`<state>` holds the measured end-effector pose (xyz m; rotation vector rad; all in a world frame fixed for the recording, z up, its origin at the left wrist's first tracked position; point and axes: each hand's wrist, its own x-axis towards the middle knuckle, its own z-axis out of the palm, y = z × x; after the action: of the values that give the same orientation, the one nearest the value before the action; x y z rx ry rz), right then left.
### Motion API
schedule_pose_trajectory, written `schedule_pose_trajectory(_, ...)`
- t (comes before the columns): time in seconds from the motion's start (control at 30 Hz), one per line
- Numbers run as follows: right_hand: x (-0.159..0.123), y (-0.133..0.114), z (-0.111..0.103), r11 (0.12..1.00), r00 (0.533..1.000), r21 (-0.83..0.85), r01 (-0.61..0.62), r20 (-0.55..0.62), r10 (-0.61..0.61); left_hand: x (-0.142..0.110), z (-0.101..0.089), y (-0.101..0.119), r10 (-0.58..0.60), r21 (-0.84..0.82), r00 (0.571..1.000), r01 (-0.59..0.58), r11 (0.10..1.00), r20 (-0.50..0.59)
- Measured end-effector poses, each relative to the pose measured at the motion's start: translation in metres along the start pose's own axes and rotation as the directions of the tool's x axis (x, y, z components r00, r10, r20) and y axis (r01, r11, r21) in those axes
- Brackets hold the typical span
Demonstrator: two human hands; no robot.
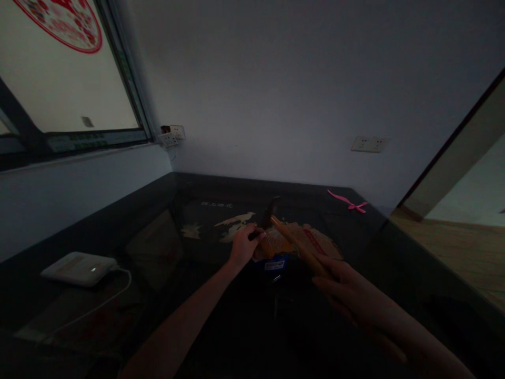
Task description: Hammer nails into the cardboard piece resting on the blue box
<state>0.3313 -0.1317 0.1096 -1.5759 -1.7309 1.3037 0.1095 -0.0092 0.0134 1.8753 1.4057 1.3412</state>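
My left hand (243, 246) is closed on a dark, narrow, blade-like object (269, 211) that points up and away; its exact kind is unclear in the dim light. My right hand (341, 284) grips the lower end of a tan wooden stick (300, 247), which slants up to the left, its tip close to the dark object. Below and between the hands lies an orange package (275, 243) with a blue label part (275, 263). Behind the stick is a brown flat piece (325, 243) with a red strip, partly covered by the stick.
The dark glossy table (205, 305) carries a printed pattern. A white power bank (81, 268) with a white cable (106, 301) lies at the left. At the far right is a pink ribbon bow (355, 207). A wall (268, 105) with sockets (370, 144) bounds the table's far side.
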Motion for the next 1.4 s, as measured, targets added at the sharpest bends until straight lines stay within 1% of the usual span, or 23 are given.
schedule_pose_trajectory(0.1,-0.002,-0.003,0.0,1.0,1.0,0.012,-0.006,0.001,0.006,-0.001,0.0,0.0,0.006,-0.019,1.0,-0.006,1.0,0.001)
schedule_pose_trajectory(0.27,-0.003,-0.008,0.001,0.998,0.998,0.014,-0.058,0.037,0.057,-0.001,0.001,-0.001,0.0,-0.029,1.0,0.0,1.0,-0.009)
schedule_pose_trajectory(0.33,-0.004,-0.008,0.0,1.0,1.0,-0.01,-0.019,0.023,0.019,-0.001,0.001,-0.001,0.008,-0.034,1.0,-0.008,0.999,-0.008)
schedule_pose_trajectory(0.4,-0.004,-0.009,-0.002,0.999,0.999,-0.03,0.034,-0.025,-0.035,-0.001,0.0,-0.001,0.018,-0.035,1.0,-0.019,0.999,-0.004)
schedule_pose_trajectory(0.47,-0.004,-0.009,-0.001,0.998,0.997,-0.03,0.047,-0.056,-0.048,-0.001,0.0,-0.001,0.017,-0.03,1.0,-0.018,0.999,-0.004)
schedule_pose_trajectory(0.5,-0.004,-0.008,-0.001,0.999,0.998,-0.02,0.032,-0.05,-0.033,0.0,0.0,-0.001,0.015,-0.027,1.0,-0.015,1.0,-0.002)
schedule_pose_trajectory(0.6,-0.001,-0.004,0.002,0.999,0.999,0.019,-0.03,0.037,0.029,0.001,0.001,-0.001,0.01,-0.024,1.0,-0.009,1.0,0.009)
schedule_pose_trajectory(0.67,0.0,-0.001,0.002,0.998,0.997,0.045,-0.033,0.065,0.03,0.001,0.001,-0.002,0.01,-0.021,1.0,-0.01,1.0,0.012)
schedule_pose_trajectory(0.73,0.001,0.003,0.001,0.998,0.999,0.061,-0.014,0.04,0.012,0.0,0.001,-0.002,0.009,-0.013,1.0,-0.009,1.0,0.007)
schedule_pose_trajectory(0.83,0.0,0.004,-0.001,0.997,1.0,0.066,-0.026,0.01,0.026,0.0,0.0,-0.001,0.014,-0.005,1.0,-0.014,1.0,0.001)
schedule_pose_trajectory(0.93,0.0,0.002,0.0,0.996,1.0,0.08,-0.026,0.007,0.025,-0.001,0.0,-0.001,0.013,-0.014,1.0,-0.012,1.0,0.003)
schedule_pose_trajectory(1.07,0.001,0.002,0.003,0.994,0.999,0.102,-0.026,0.046,0.021,0.0,0.001,-0.003,0.022,-0.043,1.0,-0.022,0.999,0.003)
schedule_pose_trajectory(1.23,0.001,0.006,0.001,0.991,1.0,0.134,0.003,-0.013,-0.001,0.0,0.001,-0.002,0.012,-0.033,1.0,-0.012,0.999,-0.001)
schedule_pose_trajectory(1.4,0.003,0.008,0.002,0.987,1.0,0.157,0.02,0.015,-0.022,0.0,0.0,-0.001,0.021,-0.014,1.0,-0.021,1.0,0.007)
